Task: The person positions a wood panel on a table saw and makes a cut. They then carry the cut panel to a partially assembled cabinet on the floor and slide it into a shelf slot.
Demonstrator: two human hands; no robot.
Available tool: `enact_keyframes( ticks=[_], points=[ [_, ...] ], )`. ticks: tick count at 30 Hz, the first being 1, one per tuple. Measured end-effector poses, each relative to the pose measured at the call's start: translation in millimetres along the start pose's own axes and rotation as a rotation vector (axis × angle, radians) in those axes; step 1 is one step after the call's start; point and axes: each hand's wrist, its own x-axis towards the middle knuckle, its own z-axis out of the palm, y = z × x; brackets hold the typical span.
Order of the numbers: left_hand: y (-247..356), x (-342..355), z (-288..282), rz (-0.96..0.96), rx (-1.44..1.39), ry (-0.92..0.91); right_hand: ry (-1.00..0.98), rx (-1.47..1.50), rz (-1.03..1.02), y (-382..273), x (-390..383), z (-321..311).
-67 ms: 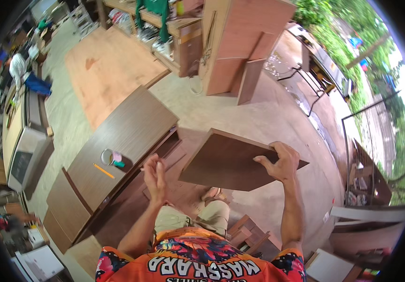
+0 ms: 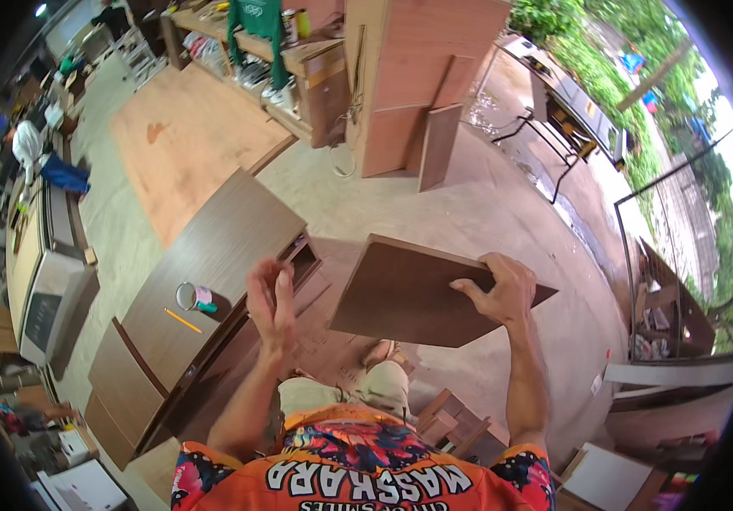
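Observation:
My right hand [image 2: 507, 294] grips a dark brown wooden panel [image 2: 409, 294] at its right edge, thumb across the near face and fingers behind the edge. The panel hangs tilted in front of my legs. Raised to the left of it, my left hand [image 2: 272, 300] holds nothing; its fingers are loosely bent, slightly blurred and apart from the panel. Beyond that hand lies a long brown wood-grain cabinet [image 2: 234, 217] with an open compartment on its near side. On the cabinet stand a tin can [image 2: 189, 295] with a pink and green label and an orange pencil [image 2: 183, 321].
A large plywood sheet [image 2: 192, 136] lies beyond the cabinet. A tall wooden cabinet [image 2: 405, 128] stands ahead, with a loose board [image 2: 440, 146] leaning on it. Small wooden pieces [image 2: 450, 422] lie by my feet. At far left, a person [image 2: 39, 157] bends over a bench.
My left hand has risen slightly and shifted left, its fingers turning upward. The panel stays in my right hand, nearly still. The view has tilted a little.

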Motion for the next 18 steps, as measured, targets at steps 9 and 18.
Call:
enact_keyframes(
  ticks=[9, 18],
  points=[
    [137.4, 9.6, 345.0, -0.038, 0.588, -1.4, -0.357, -0.176, -0.363, 145.2, 33.5, -139.8],
    [73.8, -5.9, 513.2, -0.437, -0.018, -1.249, 0.232, -0.363, -0.466, 311.1, 67.5, -194.0]
  ],
)
